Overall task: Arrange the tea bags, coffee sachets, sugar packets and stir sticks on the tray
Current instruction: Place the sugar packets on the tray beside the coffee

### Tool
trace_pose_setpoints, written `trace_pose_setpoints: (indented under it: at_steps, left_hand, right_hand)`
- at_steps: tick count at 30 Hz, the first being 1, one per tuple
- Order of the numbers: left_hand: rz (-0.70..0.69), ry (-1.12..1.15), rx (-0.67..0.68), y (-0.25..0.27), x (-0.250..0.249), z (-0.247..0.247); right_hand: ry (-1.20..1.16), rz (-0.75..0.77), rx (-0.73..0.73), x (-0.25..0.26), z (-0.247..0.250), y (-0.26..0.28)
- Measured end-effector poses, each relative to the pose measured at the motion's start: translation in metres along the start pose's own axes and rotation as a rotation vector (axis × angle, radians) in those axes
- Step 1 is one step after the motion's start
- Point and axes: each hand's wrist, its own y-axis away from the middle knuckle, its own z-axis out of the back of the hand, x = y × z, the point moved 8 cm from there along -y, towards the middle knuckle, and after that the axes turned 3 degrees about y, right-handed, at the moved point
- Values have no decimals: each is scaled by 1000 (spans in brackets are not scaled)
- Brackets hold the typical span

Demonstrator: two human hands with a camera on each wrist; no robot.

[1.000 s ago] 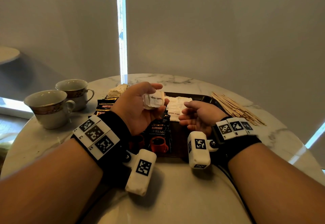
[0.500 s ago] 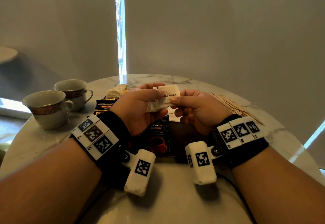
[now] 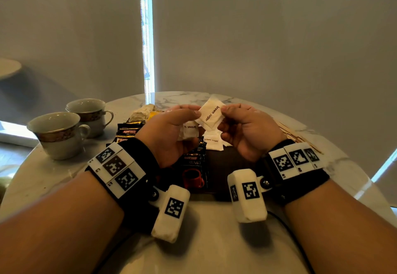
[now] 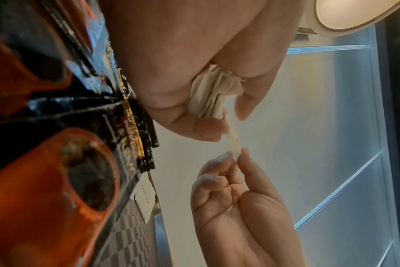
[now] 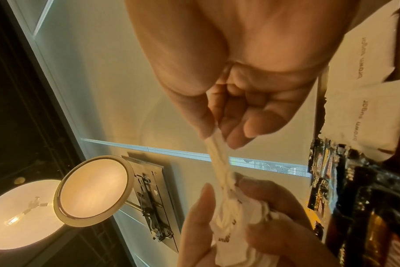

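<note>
Raised packet: a white paper "brown sugar" packet [image 3: 211, 113] is pinched at opposite edges by both hands, above the dark rectangular tray [image 3: 223, 162]
Left hand [image 3: 171, 131]: clamped on a bunch of further white packets [image 3: 189, 130]
Right hand [image 3: 247, 129]: thumb and forefinger closed on the raised packet
Tray: flat white sugar packets [image 3: 211, 142] and black coffee sachets [image 3: 193, 166] are laid on it

white sugar packet [image 3: 211, 113], black coffee sachets [image 3: 194, 164], marble table [image 3: 214, 241]

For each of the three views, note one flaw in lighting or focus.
Head view: bright window slit glares against the dim room. Left wrist view: nearby coffee sachets are blurred. Right wrist view: lit lamp gives a yellow cast; left hand looks soft.
</note>
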Motion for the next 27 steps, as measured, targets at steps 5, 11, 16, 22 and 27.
trace_pose_setpoints:
  at_steps: [5,11,16,22,27]
  left_hand:
    - [14,12,55,1,0,-3]
    - [49,-92,76,-2,9,-3]
    - [-10,-48,51,-4,2,-3]
    - [-38,70,58,-6,-2,-1]
    - [-30,82,39,-5,0,-2]
  right_hand:
    - [-14,8,65,1,-5,2]
    - [29,11,179,3,-19,11]
    - [53,22,145,2,-18,10]
    - [170,-63,176,-8,-16,10]
    - [64,-50,0,-4,2,0]
